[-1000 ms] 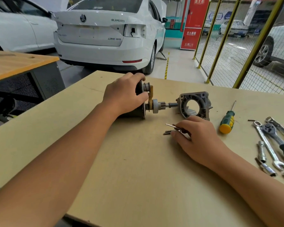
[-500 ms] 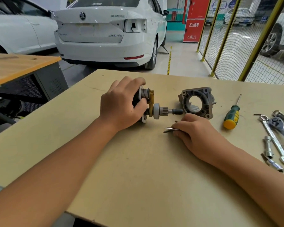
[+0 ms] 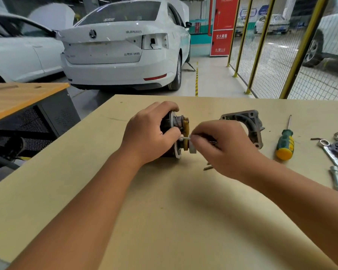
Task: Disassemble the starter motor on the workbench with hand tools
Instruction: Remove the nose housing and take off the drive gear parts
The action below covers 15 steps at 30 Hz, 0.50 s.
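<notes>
Right hand has lifted one thin bolt to the starter motor.

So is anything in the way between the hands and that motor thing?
No. The left hand already grips the starter motor, and the right hand holds a thin metal pin right against its front. Nothing visible sits between them.

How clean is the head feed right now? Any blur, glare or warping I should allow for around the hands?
Head view: the right hand and the thin pin it pinches are slightly soft; the left hand on the motor is sharper; soft shadow under both forearms, no glare on the bench; wide-angle bowing bends the yellow fence posts.
</notes>
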Motion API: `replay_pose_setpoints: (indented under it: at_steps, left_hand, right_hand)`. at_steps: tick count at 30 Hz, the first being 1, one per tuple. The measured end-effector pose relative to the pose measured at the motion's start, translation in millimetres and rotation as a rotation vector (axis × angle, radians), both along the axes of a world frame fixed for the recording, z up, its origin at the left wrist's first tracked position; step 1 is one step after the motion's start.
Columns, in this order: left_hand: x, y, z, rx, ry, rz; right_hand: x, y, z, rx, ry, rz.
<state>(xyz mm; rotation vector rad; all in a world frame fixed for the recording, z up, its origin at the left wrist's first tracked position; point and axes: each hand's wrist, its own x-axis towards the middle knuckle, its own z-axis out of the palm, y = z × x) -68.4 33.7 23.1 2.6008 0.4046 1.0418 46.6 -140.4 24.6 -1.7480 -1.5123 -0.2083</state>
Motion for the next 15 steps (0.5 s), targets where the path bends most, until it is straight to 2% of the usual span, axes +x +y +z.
replay_pose_setpoints:
  at_steps: [3,12,15]
  left_hand:
    - [-4,6,1,-0.048,-0.005,-0.055]
    - [-4,8,-1,-0.072,-0.045,-0.084]
    - [-4,10,-1,-0.073,-0.045,-0.120]
  right_hand:
    - [6,9,10,-0.046,0.081,0.050]
    - [16,20,0,0.045,0.051,0.001]
    - [17,24,-3,0.055,0.138,0.011]
